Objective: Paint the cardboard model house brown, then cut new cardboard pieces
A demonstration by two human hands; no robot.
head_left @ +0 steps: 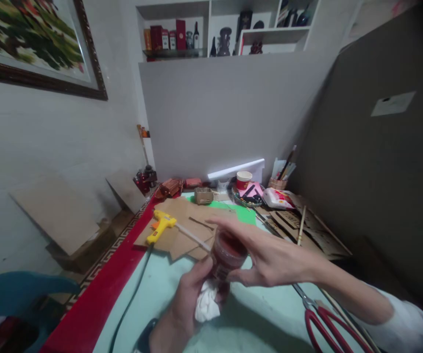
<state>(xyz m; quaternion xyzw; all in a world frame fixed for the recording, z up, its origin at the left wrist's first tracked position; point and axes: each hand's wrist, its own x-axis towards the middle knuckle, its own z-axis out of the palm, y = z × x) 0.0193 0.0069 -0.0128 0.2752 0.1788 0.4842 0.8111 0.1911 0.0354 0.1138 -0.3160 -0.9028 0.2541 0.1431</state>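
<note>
My left hand (187,294) is closed around a reddish-brown jar (225,260), with a crumpled white tissue (207,301) bunched against it below. The jar tilts, and its round mouth shows a dark red-brown inside. From the right, my right hand (270,252) spans the jar, thumb on the near side and fingers over the far side; some fingertips are hidden. A thin pale rod (193,237) ends by my left thumb; whether I hold it is unclear. Behind lies a yellow hot glue gun (161,227) on brown cardboard (182,245).
Red-handled scissors (329,318) lie at the right front. At the back stand a small cardboard box (203,196), a paper cup (244,180), a tissue pack (277,198) and a brush holder (278,183). A black cord (133,296) crosses the left side. Cardboard pieces (303,228) lie right.
</note>
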